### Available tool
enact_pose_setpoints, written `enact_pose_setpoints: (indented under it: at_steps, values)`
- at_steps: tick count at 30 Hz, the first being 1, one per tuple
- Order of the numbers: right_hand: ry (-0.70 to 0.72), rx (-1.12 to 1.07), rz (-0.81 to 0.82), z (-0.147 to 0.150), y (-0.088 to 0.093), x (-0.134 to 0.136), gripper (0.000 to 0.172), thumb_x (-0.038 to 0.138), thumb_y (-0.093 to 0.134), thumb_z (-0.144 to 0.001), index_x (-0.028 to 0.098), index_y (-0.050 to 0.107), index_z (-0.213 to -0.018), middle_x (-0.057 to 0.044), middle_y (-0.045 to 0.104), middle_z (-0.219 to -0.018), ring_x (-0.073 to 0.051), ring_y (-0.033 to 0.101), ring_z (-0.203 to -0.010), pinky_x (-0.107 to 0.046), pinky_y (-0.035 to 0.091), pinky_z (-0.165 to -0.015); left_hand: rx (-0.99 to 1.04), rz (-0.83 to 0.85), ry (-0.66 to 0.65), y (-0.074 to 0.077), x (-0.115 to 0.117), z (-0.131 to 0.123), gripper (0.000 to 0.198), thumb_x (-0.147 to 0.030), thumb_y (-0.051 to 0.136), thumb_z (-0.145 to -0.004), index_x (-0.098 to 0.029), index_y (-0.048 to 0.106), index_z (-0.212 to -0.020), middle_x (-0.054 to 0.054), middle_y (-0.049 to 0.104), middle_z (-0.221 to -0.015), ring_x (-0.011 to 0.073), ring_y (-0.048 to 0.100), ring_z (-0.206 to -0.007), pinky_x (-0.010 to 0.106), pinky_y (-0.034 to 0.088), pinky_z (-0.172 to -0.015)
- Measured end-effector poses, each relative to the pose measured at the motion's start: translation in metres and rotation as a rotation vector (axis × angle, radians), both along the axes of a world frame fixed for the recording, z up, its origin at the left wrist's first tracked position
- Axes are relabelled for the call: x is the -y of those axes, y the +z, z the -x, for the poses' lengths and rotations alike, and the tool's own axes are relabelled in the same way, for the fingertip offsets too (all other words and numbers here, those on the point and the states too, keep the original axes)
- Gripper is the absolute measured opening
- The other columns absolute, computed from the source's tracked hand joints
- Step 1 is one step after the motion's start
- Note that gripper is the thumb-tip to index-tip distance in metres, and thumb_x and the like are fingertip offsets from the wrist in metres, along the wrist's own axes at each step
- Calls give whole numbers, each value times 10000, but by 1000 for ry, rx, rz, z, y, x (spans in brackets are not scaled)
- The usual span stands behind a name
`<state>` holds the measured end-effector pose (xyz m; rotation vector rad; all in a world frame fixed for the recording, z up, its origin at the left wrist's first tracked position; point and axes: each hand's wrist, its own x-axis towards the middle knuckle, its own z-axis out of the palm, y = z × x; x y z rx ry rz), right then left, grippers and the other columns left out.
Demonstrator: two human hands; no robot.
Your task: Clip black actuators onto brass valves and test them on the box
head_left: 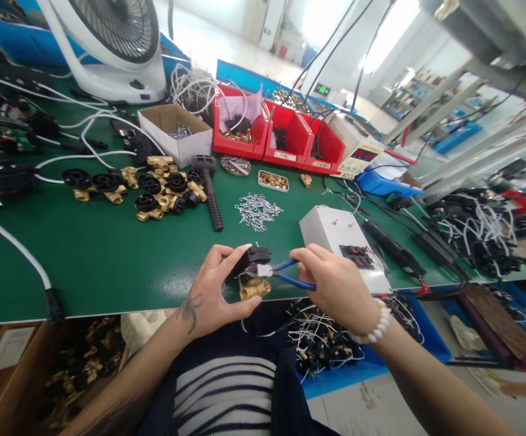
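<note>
My left hand [212, 293] grips a brass valve body [254, 290] with a black housing [247, 261] on top, just over the front edge of the green bench. In my right hand [335, 281] is a pair of blue-handled pliers [290, 275], its jaws pointing left and meeting the join between the brass and the black part. Whether the jaws pinch a clip there is too small to tell. Beyond my hands lies a pile of thin bent wire clips [258, 212]. A black-handled hammer [210, 191] rests to its left.
Several brass fittings with black caps [167, 188] are heaped at the left. Red bins [285, 136] and a cardboard box [178, 133] line the back beside a white fan [112, 48]. A grey switch box [342, 242] stands right. Blue crates of wired parts [326, 342] sit below the bench.
</note>
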<state>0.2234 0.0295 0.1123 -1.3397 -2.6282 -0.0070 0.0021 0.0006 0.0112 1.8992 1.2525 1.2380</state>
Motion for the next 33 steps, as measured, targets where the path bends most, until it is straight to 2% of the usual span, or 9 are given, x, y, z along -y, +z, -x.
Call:
enact_pose_setpoints:
  at_steps: [2,4,7,12,17,24,28,30,33]
  values:
    - [-18,-245,145,0,4,1,191,215,523,-950,164,638,-1094,-61,660,-912,-155,607,-716,-277,470,-635,24,1,23,0,0,-3,718,-363,725,-767,-253,462,-1426,69,536,-1173,239,585,-1081,414,535,-978]
    - [36,-411,359,2,5,3,326,305,608,-946,191,604,-1251,-63,674,-1022,-161,640,-823,-276,518,-712,92,10,57,1,1,-7,634,-354,726,-768,-229,481,-1340,79,550,-1193,246,587,-1112,411,542,-958]
    - [166,-426,586,5,-4,3,531,347,668,-929,210,526,-1422,-68,676,-1056,-169,634,-839,-300,545,-752,190,21,66,2,3,-12,447,-299,742,-745,-214,504,-1114,86,563,-1178,246,596,-1118,402,550,-926]
    - [232,-452,633,8,-23,-6,462,320,647,-954,187,557,-1387,-94,671,-1160,-174,637,-917,-327,553,-848,202,48,65,6,6,-15,320,-324,757,-771,-214,541,-980,96,577,-1177,252,614,-1112,437,539,-958]
    - [265,-445,689,5,-23,-12,421,323,667,-944,188,578,-1332,-91,662,-1198,-192,640,-1023,-341,539,-919,169,1,102,9,9,-16,312,-318,777,-762,-208,550,-946,90,591,-1170,245,618,-1123,418,540,-952]
    - [295,-444,635,4,-26,-10,378,337,641,-961,174,586,-1298,-72,662,-1064,-173,619,-897,-314,531,-805,178,9,90,8,11,-18,326,-301,797,-752,-203,554,-946,89,570,-1199,236,608,-1142,414,530,-976]
    - [257,-471,603,5,-16,-8,330,322,624,-962,170,610,-1254,-62,664,-1014,-158,614,-819,-296,529,-731,198,50,98,9,10,-19,313,-310,794,-760,-199,560,-934,95,572,-1190,245,602,-1147,443,527,-990]
    - [160,-512,459,1,-9,-6,267,280,616,-953,187,624,-1204,-51,668,-1012,-150,619,-802,-286,526,-710,217,75,93,9,9,-19,311,-293,788,-755,-193,558,-940,101,570,-1191,251,596,-1153,466,526,-995]
    - [-61,-627,13,-8,-6,-2,163,209,589,-939,211,625,-1099,-34,663,-968,-139,606,-748,-278,505,-671,234,103,94,9,8,-20,328,-284,793,-738,-188,561,-949,108,564,-1207,258,584,-1164,493,525,-1000]
